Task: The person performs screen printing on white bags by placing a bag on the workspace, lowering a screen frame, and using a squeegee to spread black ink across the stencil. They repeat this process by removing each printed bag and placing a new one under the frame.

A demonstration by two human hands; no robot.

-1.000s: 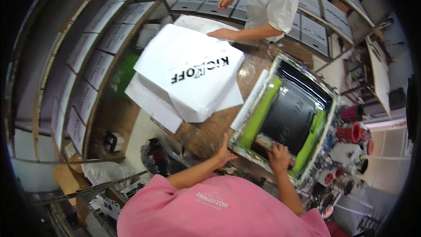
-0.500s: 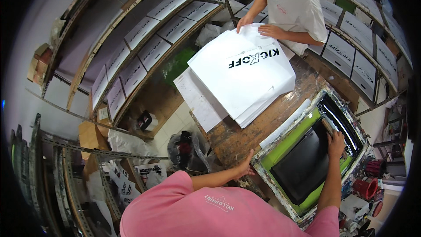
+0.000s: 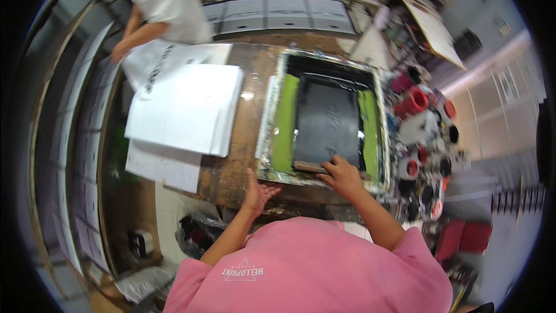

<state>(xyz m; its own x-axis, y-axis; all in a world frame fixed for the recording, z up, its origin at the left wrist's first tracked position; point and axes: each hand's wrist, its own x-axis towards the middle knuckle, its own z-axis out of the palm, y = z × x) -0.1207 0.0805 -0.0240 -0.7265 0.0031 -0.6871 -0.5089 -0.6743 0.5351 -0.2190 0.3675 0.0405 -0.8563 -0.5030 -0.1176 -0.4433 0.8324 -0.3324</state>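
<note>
My right hand [image 3: 344, 177] is closed round a wooden-handled squeegee [image 3: 309, 167], which rests across the near end of a printing screen [image 3: 286, 122]. Black ink covers the middle of the mesh and pools at its far end, with bright green strips at both sides. Faint lettering shows through the dark area. Just off the frame's near left corner, my left hand [image 3: 259, 196] is open, fingers spread, holding nothing. Left of the screen lies a stack of white sheets or flat bags [image 3: 184, 107]. A co-worker in white [image 3: 176, 8] lifts a printed white piece [image 3: 155, 64] off it.
A worn wooden table [image 3: 246, 90] carries the screen and stack. Ink pots and tubs [image 3: 412, 103] crowd its right side. Shelves of white printed pieces [image 3: 292, 14] stand behind, and more racks [image 3: 87, 139] line the left. A dark plastic bag [image 3: 200, 233] sits on the floor.
My view has turned. The squeegee has come from the screen's far end to its near end with my right hand. The co-worker has raised the top printed piece off the stack, leftward.
</note>
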